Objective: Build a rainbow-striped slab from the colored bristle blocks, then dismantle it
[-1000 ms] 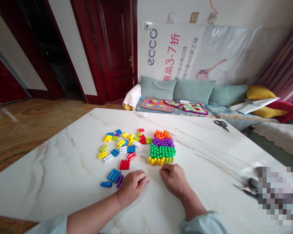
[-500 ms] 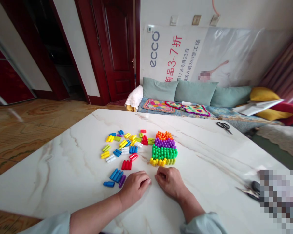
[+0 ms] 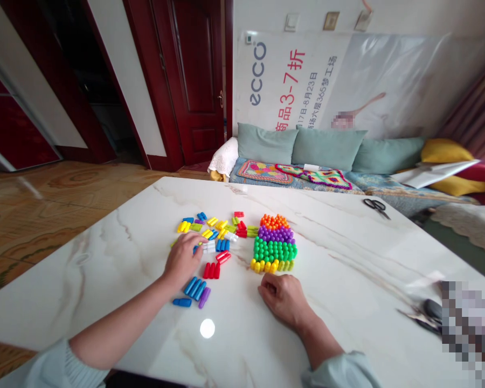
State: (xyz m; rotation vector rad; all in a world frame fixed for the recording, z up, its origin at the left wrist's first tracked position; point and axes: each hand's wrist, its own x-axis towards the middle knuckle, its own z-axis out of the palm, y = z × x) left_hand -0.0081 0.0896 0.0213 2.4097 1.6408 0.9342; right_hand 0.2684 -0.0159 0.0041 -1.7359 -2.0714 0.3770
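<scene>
My left hand (image 3: 184,261) is over the left side of the scattered coloured pegs, fingers bent towards the white pegs (image 3: 209,246); what its fingertips touch is hidden. Red pegs (image 3: 212,270), blue pegs (image 3: 194,288) and a purple peg (image 3: 204,297) lie nearer me. My right hand (image 3: 282,296) rests curled on the table, just below a block of pegs in rows: orange (image 3: 274,221), purple (image 3: 276,234), green (image 3: 275,249) and yellow (image 3: 264,265). Whether anything is inside its curled fingers does not show.
The white marble table (image 3: 117,258) fills the foreground. Black scissors (image 3: 375,206) lie at its far right corner and another pair (image 3: 424,319) near the right edge. Behind it stands a sofa with green cushions (image 3: 325,148).
My left hand has moved from beside my right hand, leftward and away from me, onto the scattered pegs. My right hand has stayed in place. The view has shifted slightly.
</scene>
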